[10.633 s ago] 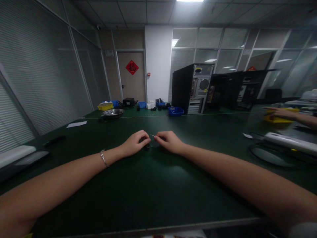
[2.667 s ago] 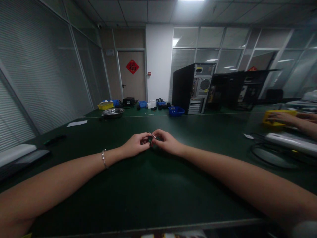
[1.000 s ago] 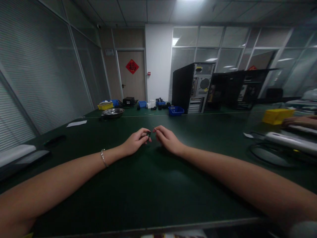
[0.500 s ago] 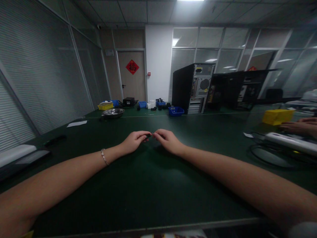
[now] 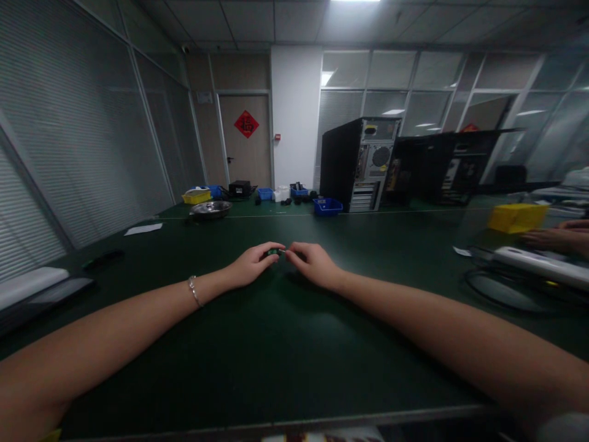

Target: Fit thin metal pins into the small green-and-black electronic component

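Over the middle of the green table (image 5: 285,356), my two hands meet fingertip to fingertip. My left hand (image 5: 251,265), with a silver bracelet at its wrist, is closed round a small dark green piece with a thin shiny end (image 5: 275,252). Its kind is too small to make out. From the other side, the thumb and fingers of my right hand (image 5: 313,264) are pinched together at the shiny end. Part of the piece is hidden by the fingers.
At the back stand a metal bowl (image 5: 210,210), a yellow tray (image 5: 197,196), a blue bin (image 5: 327,207) and a black computer case (image 5: 352,162). On the right lie a yellow box (image 5: 518,218), a white bar with black cable (image 5: 538,264) and another person's hand (image 5: 559,238).
The left thumb has shifted down, slightly apart from the index finger, and more of the small green piece shows. My right hand has hardly moved.
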A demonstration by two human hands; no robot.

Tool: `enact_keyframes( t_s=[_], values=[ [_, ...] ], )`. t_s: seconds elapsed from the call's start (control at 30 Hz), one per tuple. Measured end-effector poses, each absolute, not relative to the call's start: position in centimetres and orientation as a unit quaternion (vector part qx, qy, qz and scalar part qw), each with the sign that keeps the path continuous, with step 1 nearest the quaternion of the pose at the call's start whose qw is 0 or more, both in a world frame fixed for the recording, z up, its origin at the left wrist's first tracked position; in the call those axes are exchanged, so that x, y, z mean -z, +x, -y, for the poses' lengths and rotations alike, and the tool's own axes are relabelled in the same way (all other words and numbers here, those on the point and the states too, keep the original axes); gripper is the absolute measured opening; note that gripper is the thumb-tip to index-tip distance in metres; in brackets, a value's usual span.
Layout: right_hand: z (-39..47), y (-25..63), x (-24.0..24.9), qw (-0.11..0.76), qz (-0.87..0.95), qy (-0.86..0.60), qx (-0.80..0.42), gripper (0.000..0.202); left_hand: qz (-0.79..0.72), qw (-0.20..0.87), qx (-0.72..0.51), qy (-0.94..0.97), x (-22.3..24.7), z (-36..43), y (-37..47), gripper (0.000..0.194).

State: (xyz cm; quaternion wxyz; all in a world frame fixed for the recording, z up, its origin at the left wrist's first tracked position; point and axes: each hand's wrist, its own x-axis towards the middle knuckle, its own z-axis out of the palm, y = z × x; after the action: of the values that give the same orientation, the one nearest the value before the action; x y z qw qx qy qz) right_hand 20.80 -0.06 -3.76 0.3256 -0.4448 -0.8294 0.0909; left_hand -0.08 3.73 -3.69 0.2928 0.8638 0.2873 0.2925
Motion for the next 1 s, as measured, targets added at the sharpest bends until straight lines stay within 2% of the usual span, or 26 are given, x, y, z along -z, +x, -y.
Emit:
enact_keyframes(
  t_s=[0.17,0.6,1.0],
  values=[
    [0.59,20.65,3.44,0.32,0.832,-0.448,-0.059,0.019,-0.278,0.298,-0.304,0.861,3.61,-3.34,0.09,0.029],
    [0.55,20.66,3.38,0.313,0.828,-0.461,-0.058,0.019,-0.278,0.233,-0.335,0.87,3.34,-3.18,-0.1,0.029],
    [0.26,20.91,3.57,0.294,0.835,-0.462,-0.055,0.027,-0.278,0.258,-0.305,0.874,3.47,-3.37,-0.19,0.032]
  ],
)
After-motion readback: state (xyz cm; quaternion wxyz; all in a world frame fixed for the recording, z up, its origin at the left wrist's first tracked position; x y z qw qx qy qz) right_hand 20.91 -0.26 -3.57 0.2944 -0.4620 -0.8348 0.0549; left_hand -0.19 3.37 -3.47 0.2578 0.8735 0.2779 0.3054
